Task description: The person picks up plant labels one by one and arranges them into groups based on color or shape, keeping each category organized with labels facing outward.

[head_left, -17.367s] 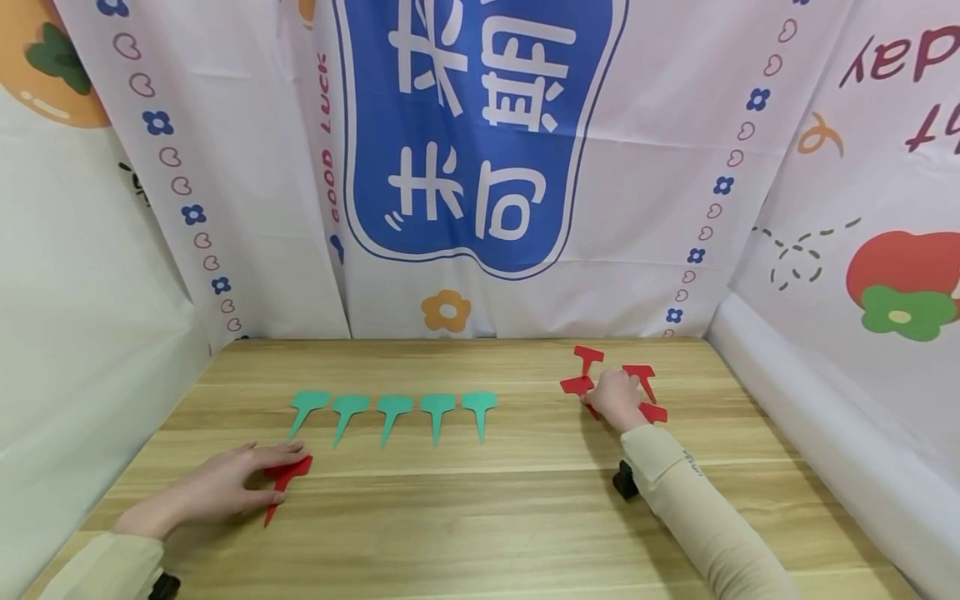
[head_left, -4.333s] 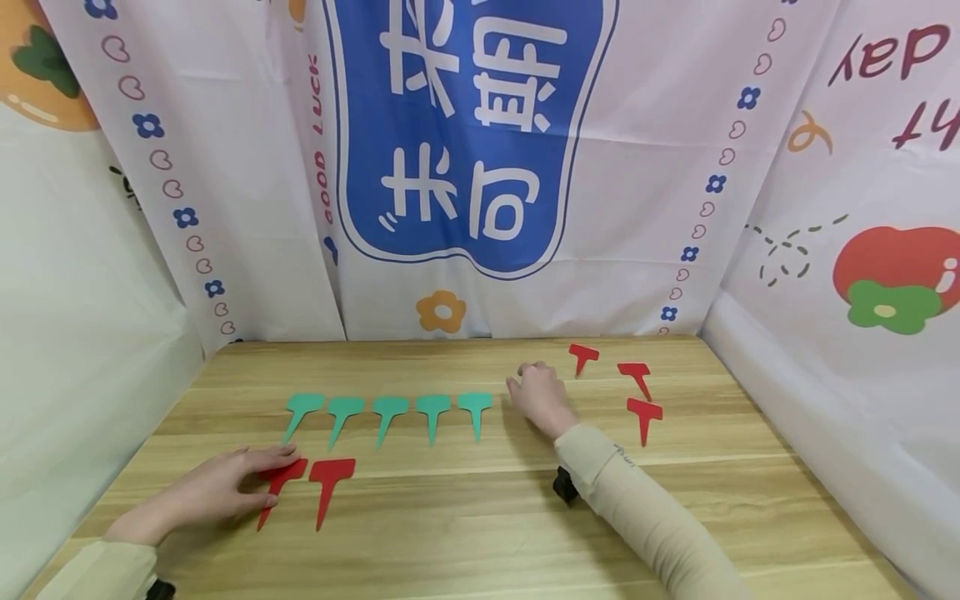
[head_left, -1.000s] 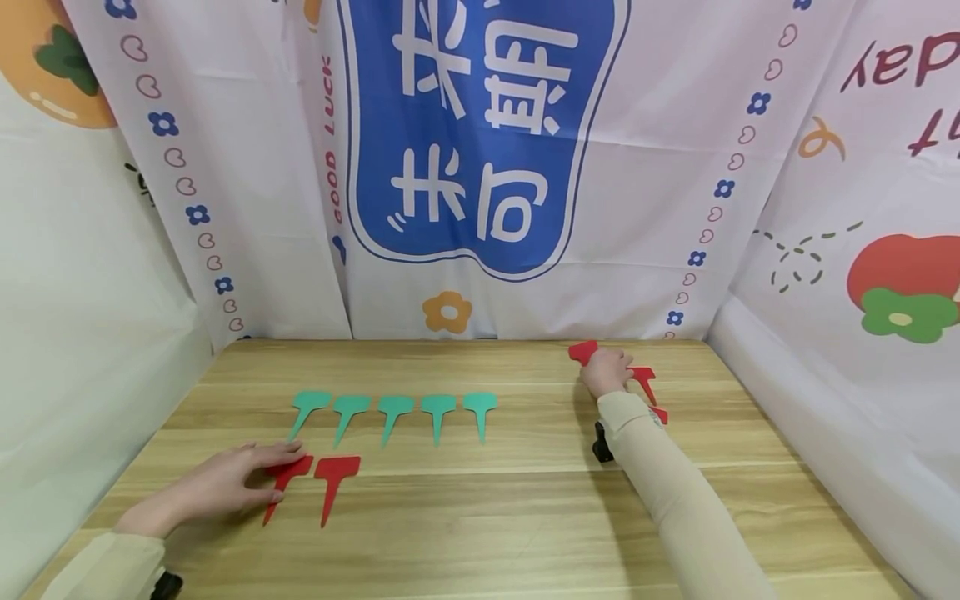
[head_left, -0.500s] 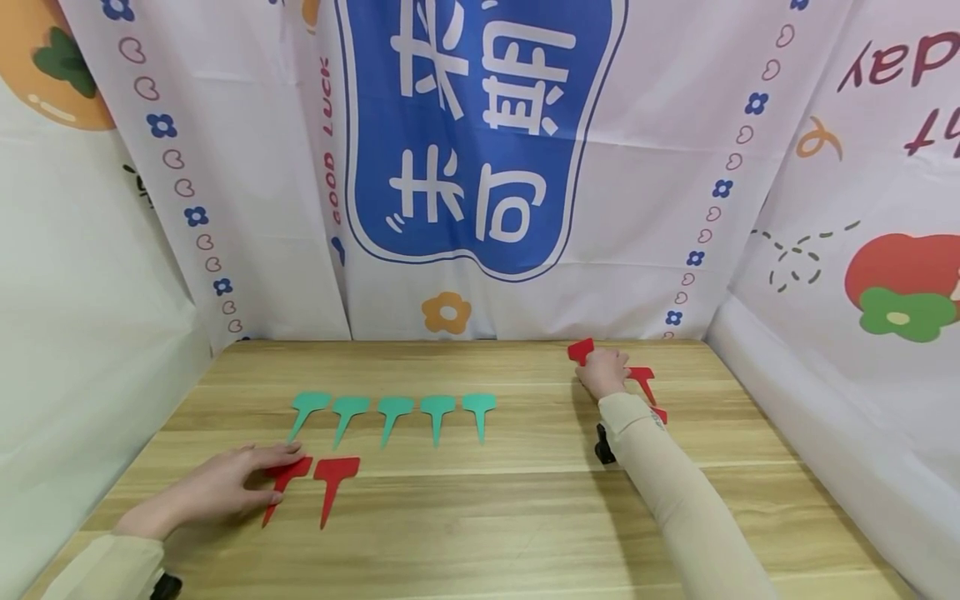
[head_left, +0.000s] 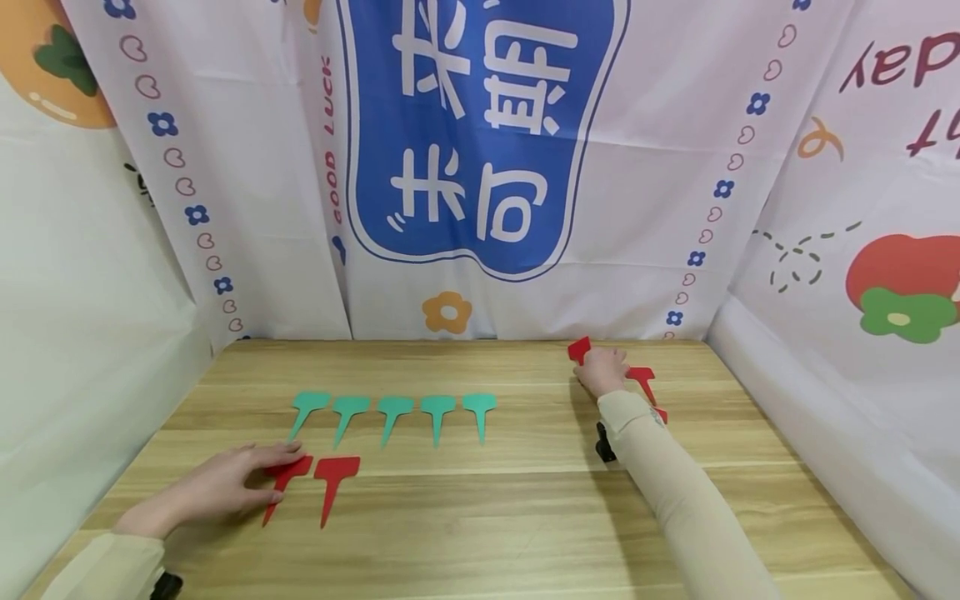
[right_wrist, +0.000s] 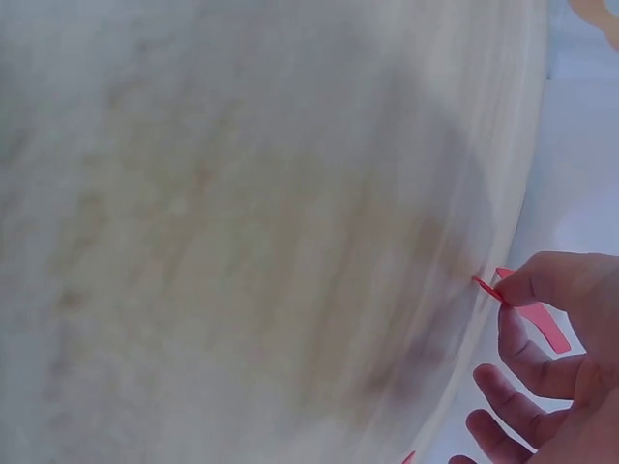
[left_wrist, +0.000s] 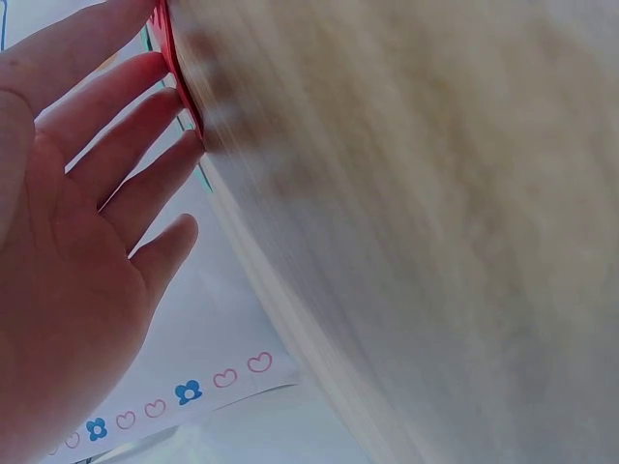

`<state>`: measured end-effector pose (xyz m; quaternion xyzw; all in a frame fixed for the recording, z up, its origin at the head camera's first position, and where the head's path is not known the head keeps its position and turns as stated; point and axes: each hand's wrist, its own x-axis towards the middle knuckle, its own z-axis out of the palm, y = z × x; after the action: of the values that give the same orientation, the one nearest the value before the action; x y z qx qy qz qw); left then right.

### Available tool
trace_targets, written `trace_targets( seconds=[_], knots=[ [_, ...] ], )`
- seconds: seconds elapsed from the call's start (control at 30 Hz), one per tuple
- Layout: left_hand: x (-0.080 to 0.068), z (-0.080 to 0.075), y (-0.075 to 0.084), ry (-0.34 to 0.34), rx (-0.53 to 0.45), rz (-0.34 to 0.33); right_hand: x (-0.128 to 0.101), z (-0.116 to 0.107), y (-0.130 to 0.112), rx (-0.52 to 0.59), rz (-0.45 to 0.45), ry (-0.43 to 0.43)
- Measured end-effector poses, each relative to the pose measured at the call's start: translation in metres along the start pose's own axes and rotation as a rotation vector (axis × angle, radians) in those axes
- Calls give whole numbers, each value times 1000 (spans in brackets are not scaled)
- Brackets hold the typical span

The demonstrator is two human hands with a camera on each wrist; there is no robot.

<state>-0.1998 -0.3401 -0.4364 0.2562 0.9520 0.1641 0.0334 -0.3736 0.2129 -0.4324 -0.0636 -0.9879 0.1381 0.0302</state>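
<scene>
My left hand (head_left: 217, 483) rests on a red T-shaped plant label (head_left: 291, 472) at the table's left. In the left wrist view its fingers (left_wrist: 121, 188) extend and their tips touch that red label (left_wrist: 177, 68). Just right of it lies a second red label (head_left: 336, 483). At the back right, my right hand (head_left: 602, 372) pinches another red label (head_left: 579, 349) between thumb and index finger; the right wrist view shows the pinched label (right_wrist: 538, 319) raised. Beside that hand lie a red label (head_left: 643, 383) and one partly hidden by the sleeve (head_left: 661, 414).
Several teal T-shaped labels (head_left: 395, 408) lie in a row across the middle left of the wooden table (head_left: 480, 533), stems toward me. Printed white cloth (head_left: 637, 208) walls the back and both sides.
Compared with the oldest frame, a second red label lies beside the left hand's one. The right hand has moved back right to a far label, which has tilted slightly. The left hand stays put.
</scene>
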Motion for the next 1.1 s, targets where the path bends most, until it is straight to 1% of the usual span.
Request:
trace_targets(
  seconds=[0.13, 0.27, 0.47, 0.63, 0.83, 0.97, 1.1],
  knots=[
    [0, 0, -1, -1, -5, -2, -1, -1, -2, -18, -14, 6],
    [0, 0, -1, -5, -14, -6, -1, -2, -4, -25, -9, -3],
    [-1, -1, 0, -8, -12, -8, 2, -2, -6, -39, 27, -19],
    [-1, -2, 0, -12, -12, -5, 4, 1, -5, -48, 50, 0],
    [-1, -2, 1, -11, -7, -4, 5, 2, -3, -33, 58, 23],
    [-1, -2, 0, -14, -9, -2, 5, 2, -2, -22, 67, 25],
    [0, -2, 0, -22, -9, -1, 5, 2, -2, 13, 83, 15]
  ],
)
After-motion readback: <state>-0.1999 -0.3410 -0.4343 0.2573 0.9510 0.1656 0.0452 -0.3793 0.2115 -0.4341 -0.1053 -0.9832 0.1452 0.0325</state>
